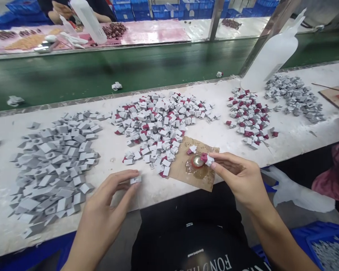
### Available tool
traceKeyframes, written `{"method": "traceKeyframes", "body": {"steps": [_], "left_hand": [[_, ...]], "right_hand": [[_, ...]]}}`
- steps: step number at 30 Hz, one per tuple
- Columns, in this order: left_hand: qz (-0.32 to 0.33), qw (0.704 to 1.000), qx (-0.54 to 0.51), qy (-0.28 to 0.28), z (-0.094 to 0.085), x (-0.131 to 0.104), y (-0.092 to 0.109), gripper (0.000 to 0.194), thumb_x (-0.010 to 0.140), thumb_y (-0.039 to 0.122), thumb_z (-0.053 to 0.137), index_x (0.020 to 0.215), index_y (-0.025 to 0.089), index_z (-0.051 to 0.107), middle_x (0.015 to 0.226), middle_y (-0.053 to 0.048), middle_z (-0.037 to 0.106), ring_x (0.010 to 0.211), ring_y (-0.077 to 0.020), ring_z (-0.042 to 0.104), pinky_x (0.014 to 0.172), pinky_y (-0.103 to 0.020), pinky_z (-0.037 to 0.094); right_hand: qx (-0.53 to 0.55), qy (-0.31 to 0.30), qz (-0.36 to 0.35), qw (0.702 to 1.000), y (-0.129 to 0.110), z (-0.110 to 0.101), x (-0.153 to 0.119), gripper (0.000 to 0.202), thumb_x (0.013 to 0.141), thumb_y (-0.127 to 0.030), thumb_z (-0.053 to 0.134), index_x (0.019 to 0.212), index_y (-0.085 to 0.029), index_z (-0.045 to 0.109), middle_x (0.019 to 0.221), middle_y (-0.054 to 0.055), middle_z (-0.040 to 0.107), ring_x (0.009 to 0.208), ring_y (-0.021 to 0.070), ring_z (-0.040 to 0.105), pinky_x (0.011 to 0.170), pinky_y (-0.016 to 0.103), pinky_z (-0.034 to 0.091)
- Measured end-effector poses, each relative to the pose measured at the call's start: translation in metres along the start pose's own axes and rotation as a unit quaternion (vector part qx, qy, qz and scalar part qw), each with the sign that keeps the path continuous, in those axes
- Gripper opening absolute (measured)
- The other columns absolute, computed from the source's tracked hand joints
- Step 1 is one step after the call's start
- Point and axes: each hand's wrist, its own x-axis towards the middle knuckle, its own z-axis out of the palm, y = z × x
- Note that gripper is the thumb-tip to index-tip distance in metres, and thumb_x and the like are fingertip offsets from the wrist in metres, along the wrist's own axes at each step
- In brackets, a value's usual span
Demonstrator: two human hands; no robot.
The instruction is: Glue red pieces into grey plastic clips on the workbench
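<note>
The left hand [109, 203] pinches a gray block [135, 180], roughly nine o'clock from the maroon-and-gray piece [208, 159] pinched by the right hand [244, 180], nearer the metal disc [197, 162].

Bright, soft shadows, blurred green belt [158, 64], stretched edges

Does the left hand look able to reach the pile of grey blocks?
Probably yes: nothing stands between the left hand and the pile of grey blocks, though the hand pinches a small grey block.
</note>
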Motion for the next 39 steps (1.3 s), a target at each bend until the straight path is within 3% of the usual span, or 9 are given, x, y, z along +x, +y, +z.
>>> {"method": "traceKeyframes", "body": {"steps": [4,11,18,24,29,34,37,39], "left_hand": [[-0.017,0.996,-0.088,0.008,0.013,-0.002,0.013,0.027,0.107,0.052,0.077,0.125,0.031,0.078,0.124,-0.005,0.081,0.112,-0.0253,0.081,0.1,-0.033,0.071],[0.006,0.994,-0.111,-0.026,0.026,0.001,0.038,0.024,0.108,0.047,0.076,0.124,0.031,0.083,0.131,-0.007,0.08,0.112,-0.0268,0.079,0.096,-0.036,0.072],[-0.024,0.984,-0.17,-0.049,0.037,0.005,0.05,0.027,0.104,0.048,0.082,0.125,0.031,0.084,0.123,-0.005,0.084,0.104,-0.0252,0.082,0.096,-0.037,0.073],[0.038,0.979,-0.188,-0.066,0.051,0.016,0.072,0.02,0.106,0.039,0.08,0.124,0.031,0.085,0.121,-0.005,0.082,0.104,-0.0224,0.08,0.094,-0.032,0.072],[0.05,0.973,-0.208,-0.086,0.061,0.025,0.091,0.019,0.108,0.037,0.077,0.124,0.031,0.085,0.123,-0.005,0.082,0.105,-0.0221,0.081,0.094,-0.033,0.073],[0.028,0.963,-0.246,-0.102,0.068,0.034,0.1,0.022,0.105,0.041,0.08,0.122,0.028,0.086,0.118,-0.006,0.085,0.106,-0.0257,0.085,0.095,-0.036,0.075],[0.013,0.955,-0.28,-0.096,0.071,0.043,0.108,0.024,0.102,0.04,0.085,0.12,0.025,0.086,0.114,-0.007,0.086,0.097,-0.0241,0.085,0.087,-0.034,0.076],[0.009,0.942,-0.32,-0.104,0.073,0.048,0.115,0.025,0.1,0.038,0.088,0.12,0.023,0.086,0.112,-0.007,0.087,0.093,-0.0228,0.085,0.085,-0.033,0.075]], "right_hand": [[-0.012,-0.007,0.006,1.0,-0.001,0.001,-0.001,0.018,0.093,-0.037,0.094,0.109,-0.029,0.097,0.106,0.006,0.094,0.095,0.0311,0.092,0.084,0.043,0.08],[-0.116,-0.04,-0.06,0.991,-0.016,-0.003,0.001,0.016,0.101,-0.029,0.085,0.113,-0.031,0.095,0.109,0.006,0.091,0.099,0.0296,0.087,0.091,0.046,0.075],[-0.17,-0.083,-0.096,0.977,-0.026,-0.007,0.01,0.019,0.102,-0.024,0.08,0.112,-0.032,0.095,0.11,0.006,0.092,0.102,0.0314,0.088,0.09,0.047,0.074],[-0.194,-0.102,-0.113,0.969,-0.03,-0.007,0.011,0.022,0.104,-0.019,0.077,0.112,-0.03,0.094,0.113,0.005,0.092,0.105,0.0301,0.088,0.094,0.044,0.073],[-0.213,-0.112,-0.12,0.963,-0.034,-0.007,0.012,0.025,0.104,-0.017,0.075,0.113,-0.031,0.094,0.113,0.006,0.092,0.106,0.0315,0.088,0.094,0.046,0.072],[-0.161,-0.095,-0.086,0.979,-0.031,-0.008,0.014,0.019,0.101,-0.019,0.081,0.111,-0.028,0.094,0.112,0.006,0.092,0.106,0.03,0.088,0.096,0.044,0.073],[-0.024,-0.078,-0.022,0.996,-0.026,-0.009,0.012,0.015,0.099,-0.025,0.09,0.112,-0.029,0.094,0.112,0.004,0.093,0.102,0.0269,0.089,0.093,0.039,0.075],[0.098,-0.069,0.01,0.993,-0.023,-0.009,0.01,0.017,0.099,-0.028,0.093,0.115,-0.032,0.094,0.114,0.002,0.093,0.103,0.0254,0.09,0.095,0.039,0.075]]}}
